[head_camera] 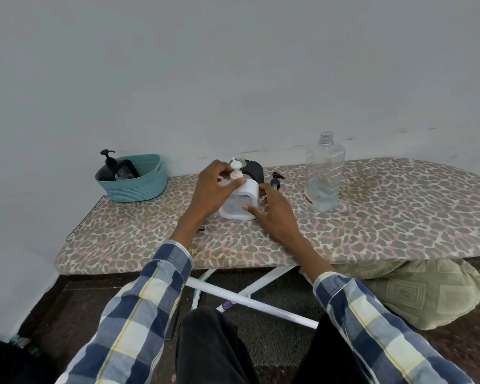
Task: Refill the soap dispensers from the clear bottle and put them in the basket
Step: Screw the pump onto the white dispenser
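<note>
On the leopard-print ironing board [372, 231], two hands work a white soap dispenser [240, 202]
The teal basket [135, 184] at the left end holds a black dispenser [108, 169]; the uncapped clear bottle [323, 173] stands well right; the right hand [275, 217] wraps the white dispenser's side, the left hand [214, 187] pinches its white pump [235, 170]

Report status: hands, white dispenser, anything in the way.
Left hand pinches white pump; right hand steadies white dispenser. Loose black pump lies close behind; not blocking.
</note>
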Action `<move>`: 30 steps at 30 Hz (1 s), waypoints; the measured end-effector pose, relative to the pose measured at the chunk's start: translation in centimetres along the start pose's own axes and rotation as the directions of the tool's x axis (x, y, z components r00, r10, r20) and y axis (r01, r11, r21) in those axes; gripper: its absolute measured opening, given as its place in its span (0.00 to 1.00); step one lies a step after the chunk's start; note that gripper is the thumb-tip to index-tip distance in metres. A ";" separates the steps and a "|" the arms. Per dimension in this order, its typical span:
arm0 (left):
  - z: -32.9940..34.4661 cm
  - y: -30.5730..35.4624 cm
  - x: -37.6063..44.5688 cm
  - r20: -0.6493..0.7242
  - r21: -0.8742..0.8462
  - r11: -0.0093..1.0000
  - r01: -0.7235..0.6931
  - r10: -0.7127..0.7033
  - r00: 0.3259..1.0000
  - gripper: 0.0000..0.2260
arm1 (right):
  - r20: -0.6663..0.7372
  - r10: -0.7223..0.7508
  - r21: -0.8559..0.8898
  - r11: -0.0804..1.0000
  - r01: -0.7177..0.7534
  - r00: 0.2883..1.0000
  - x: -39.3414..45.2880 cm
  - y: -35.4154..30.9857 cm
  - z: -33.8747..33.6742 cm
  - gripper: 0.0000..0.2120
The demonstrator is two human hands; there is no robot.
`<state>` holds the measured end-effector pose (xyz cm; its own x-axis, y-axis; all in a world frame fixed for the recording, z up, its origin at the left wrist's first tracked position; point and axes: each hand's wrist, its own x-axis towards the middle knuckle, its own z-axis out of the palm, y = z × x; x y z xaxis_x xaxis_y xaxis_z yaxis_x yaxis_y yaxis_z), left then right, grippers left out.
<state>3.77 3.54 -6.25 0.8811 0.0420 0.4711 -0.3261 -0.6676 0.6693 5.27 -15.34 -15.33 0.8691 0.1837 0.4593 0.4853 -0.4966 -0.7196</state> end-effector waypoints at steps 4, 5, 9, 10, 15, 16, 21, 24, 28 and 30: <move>0.9 -0.9 -0.7 -0.045 -0.017 1.000 0.020 -0.021 0.999 0.11 | -0.003 -0.014 -0.004 1.000 0.014 1.000 0.0 -0.1 0.0 0.29; 1.1 -1.1 -0.7 -0.060 -0.018 1.000 0.025 -0.026 0.998 0.12 | -0.004 -0.017 -0.005 1.000 0.017 1.000 0.0 -0.1 0.0 0.29; 1.9 -1.7 -1.4 -0.103 -0.097 0.991 0.088 -0.098 0.990 0.11 | -0.007 -0.020 -0.005 1.000 0.020 1.000 0.0 -0.1 0.1 0.29; 2.2 -1.8 -1.5 -0.115 -0.113 0.989 0.098 -0.111 0.987 0.11 | -0.010 -0.024 -0.005 1.000 0.024 1.000 0.0 -0.1 0.2 0.28; 2.6 -1.5 -1.6 -0.134 -0.149 0.984 0.103 -0.123 0.983 0.09 | -0.015 -0.033 -0.008 0.999 0.033 0.999 -0.1 -0.1 0.1 0.27; 2.5 -1.5 -1.7 -0.132 -0.150 0.984 0.100 -0.120 0.984 0.09 | -0.017 -0.036 -0.010 0.999 0.036 0.999 -0.1 -0.1 0.1 0.27; 2.1 -1.4 -1.9 -0.110 -0.238 0.964 0.117 -0.146 0.983 0.13 | -0.022 -0.034 -0.012 0.999 0.034 0.999 0.0 -0.1 0.2 0.28; 1.7 -1.8 -2.0 -0.075 -0.235 0.966 0.109 -0.130 0.989 0.12 | -0.017 -0.030 -0.011 0.999 0.030 0.999 0.0 -0.1 0.2 0.28; 1.5 -1.5 -2.1 -0.026 -0.214 0.971 0.110 -0.118 0.993 0.12 | -0.018 -0.032 -0.019 0.999 0.032 0.999 0.0 0.0 0.3 0.28; 1.6 -1.4 -2.2 -0.011 -0.236 0.963 0.131 -0.137 0.990 0.13 | -0.020 -0.039 -0.024 0.999 0.038 0.999 0.0 0.0 0.2 0.28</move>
<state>2.79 3.13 -9.16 0.9137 0.1414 0.3811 -0.2796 -0.4620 0.8417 5.35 -15.14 -15.45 0.8477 0.1861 0.4968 0.5157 -0.5092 -0.6891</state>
